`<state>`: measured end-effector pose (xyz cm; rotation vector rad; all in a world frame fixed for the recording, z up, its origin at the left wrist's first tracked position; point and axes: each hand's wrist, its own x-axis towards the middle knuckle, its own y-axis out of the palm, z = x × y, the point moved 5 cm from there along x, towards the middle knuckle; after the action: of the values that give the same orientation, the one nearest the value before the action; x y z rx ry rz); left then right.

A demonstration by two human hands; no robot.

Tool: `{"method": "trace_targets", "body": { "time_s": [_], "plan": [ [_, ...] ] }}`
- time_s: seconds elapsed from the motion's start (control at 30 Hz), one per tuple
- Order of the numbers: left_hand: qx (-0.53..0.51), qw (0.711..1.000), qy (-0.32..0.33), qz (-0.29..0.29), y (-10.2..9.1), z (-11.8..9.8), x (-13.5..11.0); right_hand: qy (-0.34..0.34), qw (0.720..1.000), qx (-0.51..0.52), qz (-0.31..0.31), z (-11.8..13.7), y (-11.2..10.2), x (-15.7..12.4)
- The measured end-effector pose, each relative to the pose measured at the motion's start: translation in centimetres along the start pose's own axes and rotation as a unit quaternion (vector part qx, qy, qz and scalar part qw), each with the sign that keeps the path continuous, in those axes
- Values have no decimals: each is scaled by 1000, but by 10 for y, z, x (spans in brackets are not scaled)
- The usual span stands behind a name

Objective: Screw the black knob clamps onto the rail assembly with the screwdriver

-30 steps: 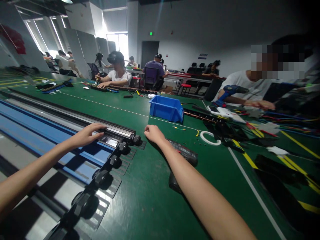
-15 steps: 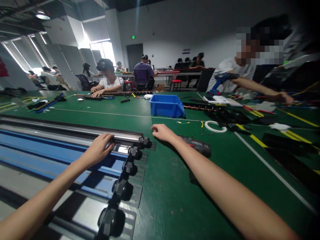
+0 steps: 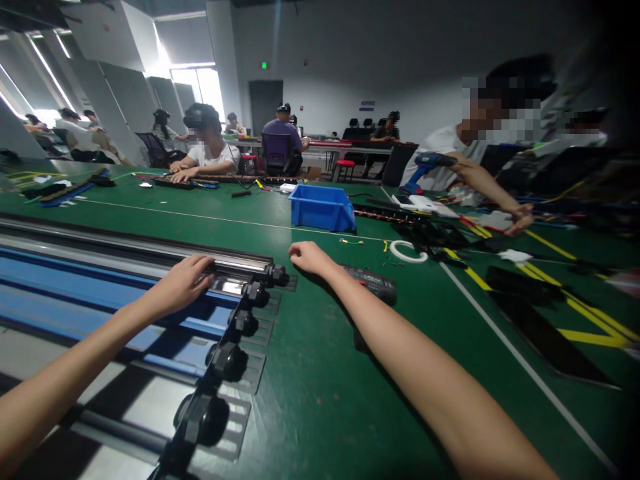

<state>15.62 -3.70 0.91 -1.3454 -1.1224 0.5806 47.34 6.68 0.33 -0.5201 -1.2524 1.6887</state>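
My left hand (image 3: 181,283) rests palm down on a long silver metal rail (image 3: 125,248), fingers laid over its top edge near the rail's right end. Blue rails (image 3: 75,293) lie alongside it. A row of black knobs (image 3: 235,333) on slotted plates caps the rail ends. My right hand (image 3: 309,257) lies on the green table (image 3: 310,400) with its fingers curled under, right of the knobs; what it holds, if anything, is hidden. A black power tool (image 3: 373,285) lies under my right forearm.
A blue bin (image 3: 321,208) stands beyond my right hand. A white ring (image 3: 406,251), small yellow parts and black parts lie to the right. A person at the right holds a blue drill (image 3: 425,163). Other people sit at far tables.
The view has swung a little. My left hand stays on the silver rail and my right hand stays on the table. The person at the right has reached an arm further out.
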Motion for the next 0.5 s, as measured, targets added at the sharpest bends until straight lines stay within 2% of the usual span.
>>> {"method": "trace_targets", "body": {
  "time_s": [0.5],
  "plan": [
    [-8,1000,-23,6,-4,-2,0,27,1000,-5,-8,-1,-3,-4]
  ]
}}
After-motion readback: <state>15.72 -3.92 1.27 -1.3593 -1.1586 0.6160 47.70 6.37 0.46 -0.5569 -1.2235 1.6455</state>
